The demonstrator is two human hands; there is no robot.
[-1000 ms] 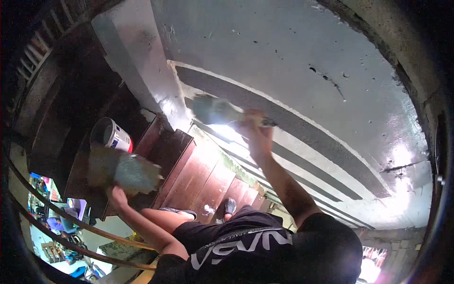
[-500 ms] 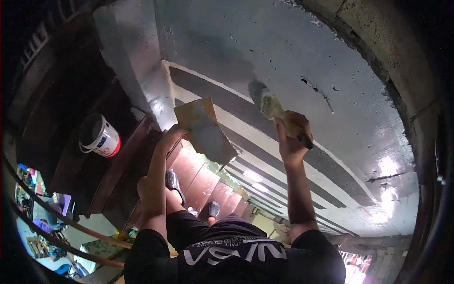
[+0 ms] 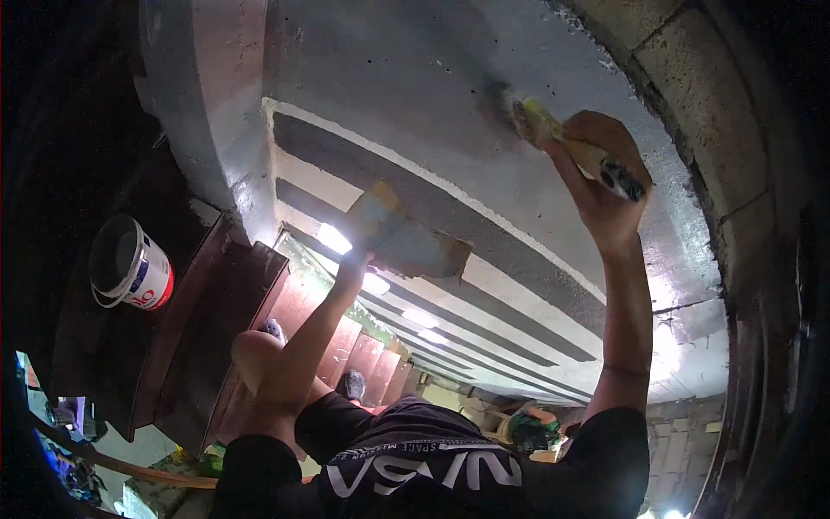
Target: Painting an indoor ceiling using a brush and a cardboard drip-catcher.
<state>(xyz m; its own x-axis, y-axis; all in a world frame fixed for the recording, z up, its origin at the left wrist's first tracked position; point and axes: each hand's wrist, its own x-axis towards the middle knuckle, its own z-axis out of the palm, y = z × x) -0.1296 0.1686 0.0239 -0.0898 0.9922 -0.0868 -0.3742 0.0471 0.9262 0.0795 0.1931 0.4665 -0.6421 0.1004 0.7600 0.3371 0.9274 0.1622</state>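
My right hand (image 3: 605,173) is closed around the handle of a paintbrush (image 3: 540,124), raised high on the right. The brush has a pale handle with a dark end, and its bristles meet the grey wall (image 3: 415,95) beside a dark, wet-looking patch. In my left hand (image 3: 358,261) is a stiff, flat piece of cardboard (image 3: 415,249), smeared grey-blue with a brown corner and edge. My left hand grips it by its left side. It is held in front of the striped part of the wall, and I cannot tell whether it touches.
A white and red bucket (image 3: 154,281) stands on a dark brown stair step (image 3: 186,329) at left. Lighter, paint-spotted steps (image 3: 363,355) run down beside the wall. A curved rail (image 3: 164,471) crosses lower left. A person in green (image 3: 532,430) is at lower right.
My right hand and the brush have moved up and to the right along the wall. My left hand has shifted right with the cardboard. The person in green has come into view.
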